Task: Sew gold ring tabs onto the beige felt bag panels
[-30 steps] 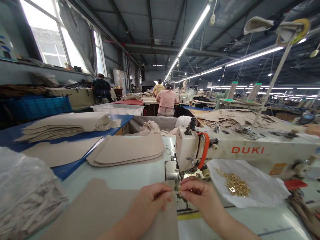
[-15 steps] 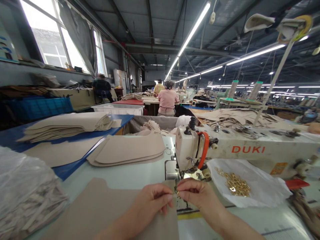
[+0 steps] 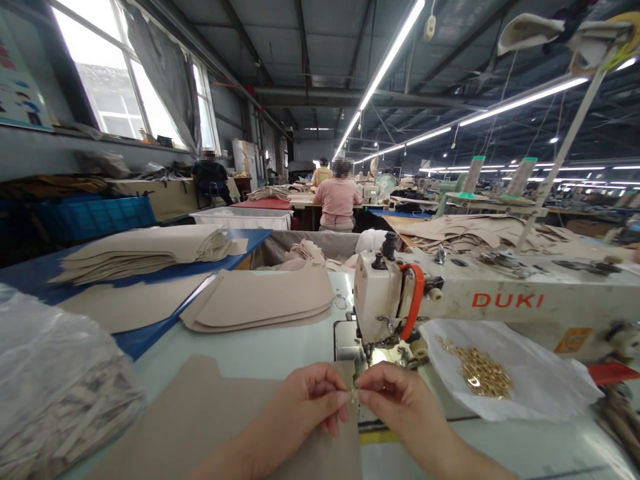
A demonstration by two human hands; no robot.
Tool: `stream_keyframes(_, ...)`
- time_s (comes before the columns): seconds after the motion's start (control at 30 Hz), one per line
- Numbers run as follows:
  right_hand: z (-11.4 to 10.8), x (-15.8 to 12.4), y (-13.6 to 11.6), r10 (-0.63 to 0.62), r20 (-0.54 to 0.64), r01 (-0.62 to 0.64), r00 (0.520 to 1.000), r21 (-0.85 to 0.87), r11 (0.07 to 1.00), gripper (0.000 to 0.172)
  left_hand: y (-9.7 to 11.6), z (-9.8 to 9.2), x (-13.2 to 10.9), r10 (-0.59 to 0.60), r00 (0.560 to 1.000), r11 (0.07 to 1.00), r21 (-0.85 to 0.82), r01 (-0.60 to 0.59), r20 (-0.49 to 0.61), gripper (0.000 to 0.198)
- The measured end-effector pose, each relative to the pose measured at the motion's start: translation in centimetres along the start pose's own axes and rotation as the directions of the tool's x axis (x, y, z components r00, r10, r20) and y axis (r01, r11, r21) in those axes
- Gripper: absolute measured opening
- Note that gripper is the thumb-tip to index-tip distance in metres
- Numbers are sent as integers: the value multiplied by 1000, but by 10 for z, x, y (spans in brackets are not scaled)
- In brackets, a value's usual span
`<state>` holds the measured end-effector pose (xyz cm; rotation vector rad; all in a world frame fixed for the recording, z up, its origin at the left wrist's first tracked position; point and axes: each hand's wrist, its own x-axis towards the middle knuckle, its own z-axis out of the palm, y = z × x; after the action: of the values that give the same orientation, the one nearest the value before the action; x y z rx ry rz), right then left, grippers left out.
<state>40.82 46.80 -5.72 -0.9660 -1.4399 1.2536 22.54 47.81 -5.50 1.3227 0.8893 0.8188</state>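
A flat beige fabric panel (image 3: 235, 407) lies on the pale tabletop in front of me. Over its right edge, my left hand (image 3: 315, 403) is closed in a pinch; what sits between its fingertips is mostly hidden. My right hand (image 3: 400, 403) faces it, thumb and forefinger pinched on a small gold metal ring (image 3: 355, 393), only partly visible. Both sets of fingertips nearly meet just below the needle area of a white sewing machine (image 3: 383, 300). Right of my hands, many gold rings (image 3: 483, 373) lie heaped on a white sheet (image 3: 540, 380).
Stacked beige panels (image 3: 265, 297) rest left of the machine, with more panels (image 3: 145, 243) on a blue table (image 3: 135, 340). A clear plastic bag of strips (image 3: 60, 393) is at near left. A person in pink (image 3: 338, 200) sits ahead, facing away.
The view has shifted slightly left, so things appear a little further right. My right fingertips have shifted slightly on the gold ring; both hands stay close together.
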Motion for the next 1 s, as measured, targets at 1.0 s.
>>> stream_keyframes(1.0,17,-9,-7,-14,95,25,995,-108,994,19,4,5,-8,23,993,984,179,-2,-116,6)
